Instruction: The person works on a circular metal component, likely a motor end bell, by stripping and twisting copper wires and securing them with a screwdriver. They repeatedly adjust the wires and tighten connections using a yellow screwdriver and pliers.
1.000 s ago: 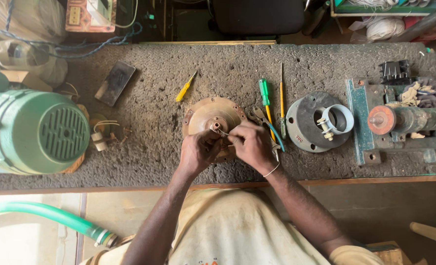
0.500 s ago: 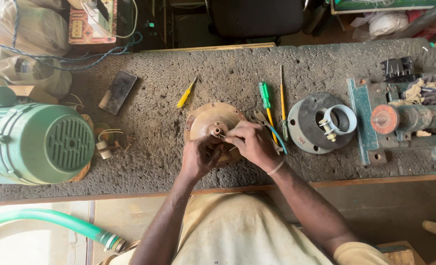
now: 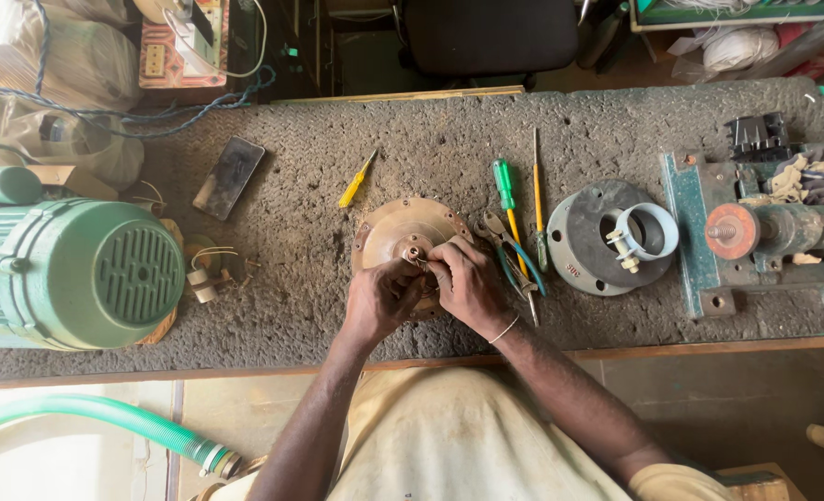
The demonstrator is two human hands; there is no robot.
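A round, tan metal disc part [image 3: 402, 227] lies on the rough grey workbench [image 3: 430, 148], near its front edge. My left hand [image 3: 379, 301] rests on the disc's near side, its fingers curled over the rim. My right hand [image 3: 467, 283] pinches a small fitting at the disc's centre hub [image 3: 413, 252]. A thin bangle sits on my right wrist. What the fingertips grip is mostly hidden.
Pliers [image 3: 509, 250] and a green-handled screwdriver [image 3: 504, 190] lie right of the disc, a yellow screwdriver [image 3: 356, 181] to its left. A grey flange [image 3: 583, 241] with a white ring, a teal vise [image 3: 755, 232], a green motor [image 3: 69, 269], a phone [image 3: 229, 176] and a green hose [image 3: 106, 422] surround them.
Both hands stay on the disc; my fingers have shifted slightly at the centre hub. The view has shifted a little to the right.
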